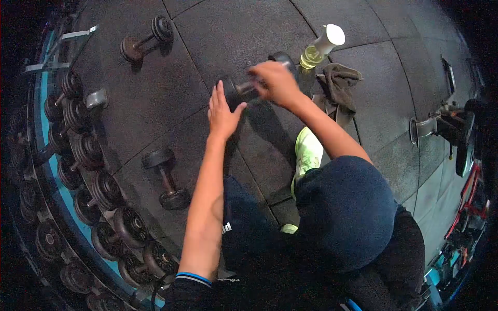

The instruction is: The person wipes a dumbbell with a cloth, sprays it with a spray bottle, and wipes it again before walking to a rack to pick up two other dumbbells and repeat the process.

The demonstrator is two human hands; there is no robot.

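Observation:
A black dumbbell (226,89) with a metal handle lies on the dark floor ahead of me. My left hand (223,114) rests against its near left end, fingers stretched out and thumb apart. Over the handle, close to the far end, is my right hand (277,83), its fingers curled and slightly blurred. Whether they grip the handle or something small is hidden. Just beyond that hand stand a bottle (321,46) with a white top and yellowish liquid, and a crumpled dark cloth (340,88).
Two more dumbbells lie on the floor: one (147,40) at upper left, another (167,179) left of my forearm. A rack (67,189) with several dumbbells runs along the left. My bright yellow shoe (308,150) is below the cloth. Gym equipment (451,124) stands at right.

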